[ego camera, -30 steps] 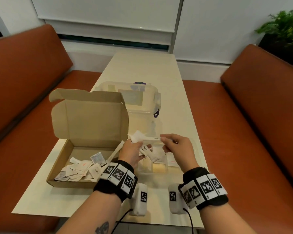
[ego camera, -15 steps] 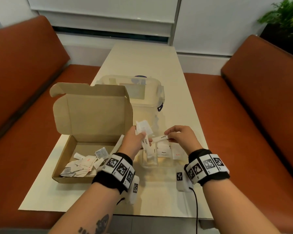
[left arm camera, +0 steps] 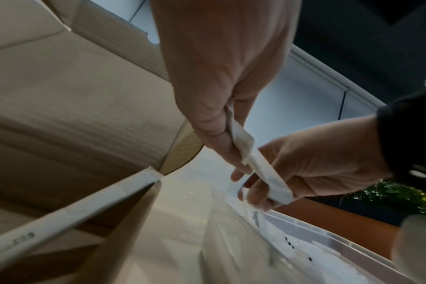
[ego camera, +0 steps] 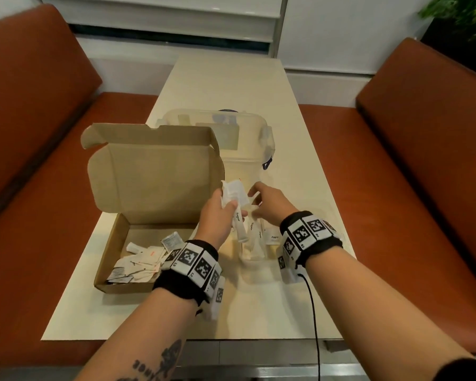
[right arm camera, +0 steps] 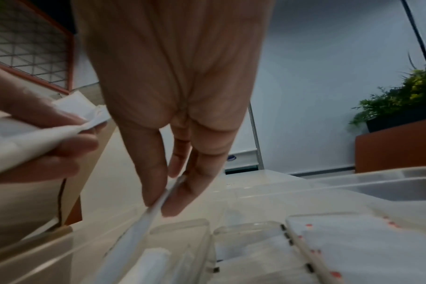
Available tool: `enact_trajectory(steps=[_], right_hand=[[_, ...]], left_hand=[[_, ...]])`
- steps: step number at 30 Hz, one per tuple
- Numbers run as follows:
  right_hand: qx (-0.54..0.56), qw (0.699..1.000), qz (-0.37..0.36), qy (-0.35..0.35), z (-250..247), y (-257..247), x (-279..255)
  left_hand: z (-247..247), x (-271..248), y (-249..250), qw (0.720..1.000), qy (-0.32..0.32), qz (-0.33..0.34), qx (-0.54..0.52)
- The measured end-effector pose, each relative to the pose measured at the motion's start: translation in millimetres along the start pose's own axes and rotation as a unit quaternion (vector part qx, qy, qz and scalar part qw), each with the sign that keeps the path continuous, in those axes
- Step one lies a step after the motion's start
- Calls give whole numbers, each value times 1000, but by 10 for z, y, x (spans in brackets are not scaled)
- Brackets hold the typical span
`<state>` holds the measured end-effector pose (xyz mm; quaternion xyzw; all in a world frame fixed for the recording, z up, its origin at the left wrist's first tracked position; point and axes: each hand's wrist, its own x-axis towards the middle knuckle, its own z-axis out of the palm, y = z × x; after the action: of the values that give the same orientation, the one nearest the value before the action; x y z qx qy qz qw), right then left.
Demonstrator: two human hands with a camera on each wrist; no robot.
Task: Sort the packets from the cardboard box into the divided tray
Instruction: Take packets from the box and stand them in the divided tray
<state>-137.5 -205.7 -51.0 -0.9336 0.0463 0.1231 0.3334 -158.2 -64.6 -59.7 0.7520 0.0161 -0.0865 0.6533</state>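
The open cardboard box [ego camera: 113,259] sits at the left with several white packets [ego camera: 140,261] on its floor. My left hand [ego camera: 227,203] grips a bunch of white packets [ego camera: 235,189], and a sugar stick [ego camera: 239,224] hangs from that bunch. My right hand [ego camera: 259,200] is just right of it, over the clear divided tray [ego camera: 254,258]. In the right wrist view its fingers [right arm camera: 156,180] pinch a thin white stick packet [right arm camera: 144,221], which slants down into the tray's [right arm camera: 212,228] left compartment. Pepper packets [ego camera: 274,237] lie in the middle compartment.
A clear lidded storage tub [ego camera: 231,133] stands behind the tray and the box's raised lid [ego camera: 154,174]. Orange bench seats [ego camera: 396,188] flank the narrow cream table [ego camera: 231,78]. A black cable [ego camera: 312,312] runs from my right wrist to the front edge.
My right hand has drawn one stick out of the left hand's bunch and lowered it from level to slanting down into the tray. The left hand kept its bunch.
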Motion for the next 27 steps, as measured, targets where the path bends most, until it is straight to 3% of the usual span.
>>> enact_trajectory(steps=[5, 10, 15, 24, 27], right_hand=[[83, 995, 49, 1, 79, -34, 4], [87, 994, 71, -7, 120, -41, -28], [57, 996, 64, 22, 140, -40, -92], [7, 994, 94, -61, 337, 21, -232], [-47, 995, 72, -41, 373, 24, -317]], left_hand=[[-18, 14, 1, 1000, -1, -3, 19], [-32, 44, -35, 1000, 3, 19, 19], [-43, 47, -29, 1000, -9, 16, -19], [-48, 97, -34, 999, -20, 18, -28], [-33, 96, -28, 999, -25, 23, -34]])
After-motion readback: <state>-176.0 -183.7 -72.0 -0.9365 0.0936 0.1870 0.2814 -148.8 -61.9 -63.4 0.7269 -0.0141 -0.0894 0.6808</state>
